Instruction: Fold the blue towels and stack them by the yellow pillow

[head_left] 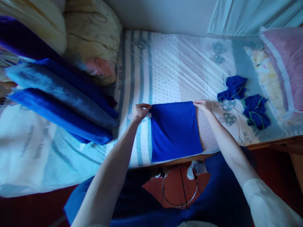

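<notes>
- The blue cloth [176, 130] lies flat at the bed's [165, 69] front edge.
- Left hand [140, 112] and right hand [202, 104] each pinch one of its far corners.
- Two crumpled blue pieces [256, 112] with green edging lie to the right.
- Rolled fabrics [63, 104] lie left.

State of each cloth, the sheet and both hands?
Middle blue cloth: spread nearly flat
Left hand: pinching its top-left corner
Right hand: pinching its top-right corner
Two green-edged blue cloths: crumpled
Long blue cloths: folded or rolled, unclear
Bedsheet: spread, wrinkled
</notes>
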Available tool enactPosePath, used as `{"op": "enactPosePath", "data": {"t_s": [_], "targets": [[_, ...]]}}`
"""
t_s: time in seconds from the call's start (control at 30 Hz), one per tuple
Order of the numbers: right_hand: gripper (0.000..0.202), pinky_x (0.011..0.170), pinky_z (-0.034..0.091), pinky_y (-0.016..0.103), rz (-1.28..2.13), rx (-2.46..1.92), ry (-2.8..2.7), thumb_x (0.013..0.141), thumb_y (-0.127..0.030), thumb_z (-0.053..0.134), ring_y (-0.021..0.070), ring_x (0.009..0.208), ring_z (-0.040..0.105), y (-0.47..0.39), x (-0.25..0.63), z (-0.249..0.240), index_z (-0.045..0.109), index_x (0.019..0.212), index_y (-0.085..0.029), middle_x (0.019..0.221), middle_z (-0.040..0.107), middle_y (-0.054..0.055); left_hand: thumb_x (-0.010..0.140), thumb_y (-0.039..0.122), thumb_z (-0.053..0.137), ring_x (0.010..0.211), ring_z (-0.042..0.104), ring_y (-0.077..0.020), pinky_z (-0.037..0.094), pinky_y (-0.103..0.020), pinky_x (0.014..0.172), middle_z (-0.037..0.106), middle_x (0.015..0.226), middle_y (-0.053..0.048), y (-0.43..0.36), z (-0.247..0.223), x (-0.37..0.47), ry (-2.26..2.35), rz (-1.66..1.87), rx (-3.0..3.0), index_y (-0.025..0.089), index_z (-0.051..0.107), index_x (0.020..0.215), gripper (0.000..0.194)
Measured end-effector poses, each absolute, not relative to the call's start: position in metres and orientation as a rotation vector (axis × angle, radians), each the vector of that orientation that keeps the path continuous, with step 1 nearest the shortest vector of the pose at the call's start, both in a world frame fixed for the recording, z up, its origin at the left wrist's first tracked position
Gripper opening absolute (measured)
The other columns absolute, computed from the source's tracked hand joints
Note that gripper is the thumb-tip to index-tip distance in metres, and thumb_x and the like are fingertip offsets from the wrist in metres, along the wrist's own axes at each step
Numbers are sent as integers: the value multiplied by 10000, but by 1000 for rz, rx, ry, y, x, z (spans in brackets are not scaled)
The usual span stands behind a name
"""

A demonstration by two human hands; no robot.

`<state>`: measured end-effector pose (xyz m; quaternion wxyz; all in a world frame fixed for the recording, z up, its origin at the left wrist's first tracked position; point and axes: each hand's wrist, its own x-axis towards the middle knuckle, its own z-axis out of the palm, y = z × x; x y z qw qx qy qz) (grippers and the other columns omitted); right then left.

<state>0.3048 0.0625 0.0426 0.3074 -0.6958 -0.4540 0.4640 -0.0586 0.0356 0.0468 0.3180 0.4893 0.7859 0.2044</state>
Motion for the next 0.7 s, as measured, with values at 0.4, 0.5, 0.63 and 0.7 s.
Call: {"op": "enactPosePath", "data": {"t_s": [0.4, 0.5, 0.63, 0.7], "targets": [[115, 927, 563, 339, 1030, -1994, -1568, 799, -161, 722, 210, 941, 741, 96, 293, 11, 769, 902, -142, 955, 787, 97, 766, 250, 662, 905, 711, -230, 535, -326, 905, 773, 925, -79, 53, 30, -53, 2030, 361, 1478, 153, 773, 992, 270], [255, 917, 560, 342, 1082, -2063, -1686, 817, -219, 738, 200, 941, 735, 101, 288, 9, 747, 1064, -156, 1025, 773, 96, 752, 253, 682, 977, 689, -250, 520, -343, 945, 752, 966, -97, 59, 29, -56, 1947, 237, 1668, 155, 760, 960, 243], [324, 911, 547, 354, 1151, -2188, -1898, 807, -321, 792, 239, 980, 723, 109, 288, 20, 739, 1091, -177, 1033, 760, 95, 728, 250, 705, 948, 677, -265, 521, -354, 924, 720, 885, -91, 70, 30, -63, 1886, 96, 1739, 165, 723, 877, 173], [333, 942, 535, 377, 1125, -2234, -2006, 807, -349, 798, 265, 1039, 705, 112, 290, 27, 734, 1088, -184, 1062, 752, 101, 727, 246, 702, 930, 670, -257, 514, -361, 932, 714, 867, -76, 75, 32, -66, 1886, 87, 1740, 179, 701, 872, 159]]}}
